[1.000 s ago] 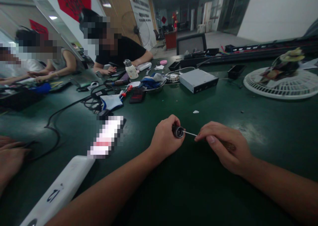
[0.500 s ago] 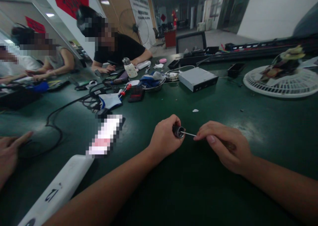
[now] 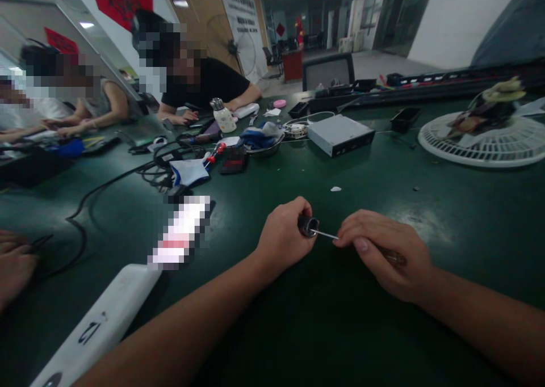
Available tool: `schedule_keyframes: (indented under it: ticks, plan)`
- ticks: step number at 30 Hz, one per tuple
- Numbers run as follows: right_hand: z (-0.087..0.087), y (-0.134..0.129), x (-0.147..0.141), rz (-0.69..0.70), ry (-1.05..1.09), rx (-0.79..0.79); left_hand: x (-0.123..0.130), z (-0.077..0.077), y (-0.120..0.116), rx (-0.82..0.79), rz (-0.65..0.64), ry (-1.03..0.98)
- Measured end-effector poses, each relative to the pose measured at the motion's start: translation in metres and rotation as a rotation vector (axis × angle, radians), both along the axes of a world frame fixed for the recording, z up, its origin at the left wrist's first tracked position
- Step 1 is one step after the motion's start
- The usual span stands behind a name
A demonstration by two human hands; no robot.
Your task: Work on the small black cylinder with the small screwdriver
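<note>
Dark green and faintly glossy, the counter carries all items noted here. The left hand is closed around a short, dark, hollow metal cylinder, held near the middle of the view with its round mouth turned toward the right hand. The right hand grips a slim silver-shafted tool by its brown handle, part of which shows beneath the palm. The far end of the tool meets the cylinder's mouth; depth of entry and contact with the inner wall cannot be told. Beyond both hands, apart from them, lies a small white scrap. To the left, a long white device with a black marking lies slantwise, its upper end just beside a bright, pixelated slab. Farther back sits a flat grey metal box with a black front; right of it are a small black tray and a round white slatted grille. Left of the box, a blue and white cloth lies in a shallow bowl. At the left edge, a co-worker's hand appears near a black cable; its grip is unclear
</note>
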State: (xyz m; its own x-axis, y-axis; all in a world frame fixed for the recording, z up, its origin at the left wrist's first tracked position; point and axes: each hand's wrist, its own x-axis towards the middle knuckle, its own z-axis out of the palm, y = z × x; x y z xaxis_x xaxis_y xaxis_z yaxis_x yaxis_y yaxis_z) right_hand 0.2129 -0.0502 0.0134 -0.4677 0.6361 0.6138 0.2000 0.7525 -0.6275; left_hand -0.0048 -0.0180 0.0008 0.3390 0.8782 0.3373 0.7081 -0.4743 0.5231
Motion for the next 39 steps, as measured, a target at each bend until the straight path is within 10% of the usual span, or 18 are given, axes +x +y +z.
schedule_keyframes:
  ticks: [24, 31, 39]
  plan:
    - [-0.0026, 0.0018, 0.0004, -0.16, -0.005, -0.07, -0.0002, -0.0002, -0.0012, 0.009, 0.005, 0.025]
    - [-0.002, 0.0007, 0.0001, 0.022, 0.029, -0.048, -0.0003, 0.0, -0.0014, 0.0, 0.003, 0.031]
    - [-0.0013, 0.0016, 0.0011, -0.173, -0.036, -0.077, 0.0001, 0.0015, -0.0021, -0.012, 0.0, -0.011]
